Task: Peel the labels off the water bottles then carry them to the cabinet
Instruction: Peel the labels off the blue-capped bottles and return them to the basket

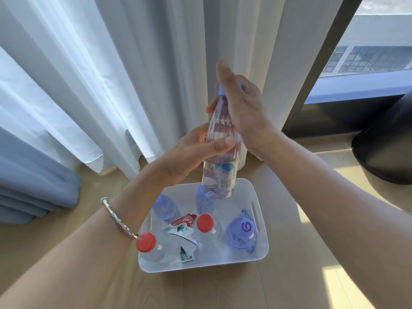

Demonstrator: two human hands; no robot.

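— Look at the fingers first: the left hand (191,152) has its thumb laid across the front of the clear blue-capped plastic water bottle (221,150), the other fingers curled behind the barrel. What's that grip for?

— Steadying, I'd say. The right hand (240,108) closes over the neck and shoulder just under the blue cap, index finger sticking up loose. Held at both ends like that, the bottle hangs upright in the middle of the frame, over the far edge of the white plastic basket (263,241)

— Any label on it?

— None that I can make out; a blue patch shows low on the barrel, but that may be something seen through the water

— And below?

— In the basket, lower centre: two clear bottles with red caps (146,241) standing bare, a crumpled red, white and green label (185,233) lying between them, two blue-capped bottles (166,207) at the back, and a purple-lidded bottle (242,235) at the right. The peelings seem kept there so nothing litters the pale wooden floor (289,286)

— The cabinet?

— Not in sight. Only white curtains (133,74) across the top and a black round bin (385,157) at the right edge

— So carrying comes later, I'd guess
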